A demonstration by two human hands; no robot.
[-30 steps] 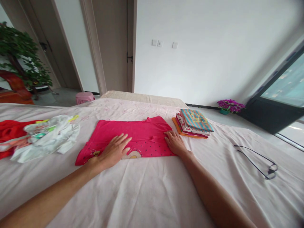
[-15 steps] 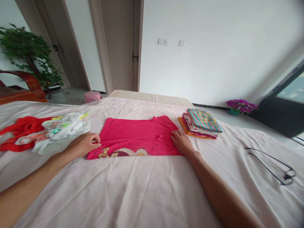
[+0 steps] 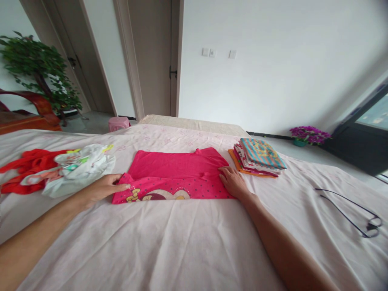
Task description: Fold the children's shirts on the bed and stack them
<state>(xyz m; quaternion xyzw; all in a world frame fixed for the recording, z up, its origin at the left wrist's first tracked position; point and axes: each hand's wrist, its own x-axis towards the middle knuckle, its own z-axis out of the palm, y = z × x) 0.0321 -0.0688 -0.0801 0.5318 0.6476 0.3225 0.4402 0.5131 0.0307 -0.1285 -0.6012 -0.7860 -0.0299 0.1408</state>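
Has a bright pink fabric garment with dark dots and a cartoon print laid flat in a wide folded strip, squarely ahead on a pale pink floral cloth, likely for equal reach from both sides. With the left hand, takes the left edge in a grip clamped on fabric, thumb on top, fingertips out of sight beneath, apparently for control of that corner. With the right hand, rests fingertips on the right edge, seemingly to anchor it against pulling; cannot tell whether closed on any fabric there. Just beyond, has a squared stack of folded, multicoloured clothes, presumably set aside to stay flat. Near the left hand, has a crumpled heap of red and white clothing. Farther right, has thin black-framed glasses lying well apart, perhaps for safety from moving arms.
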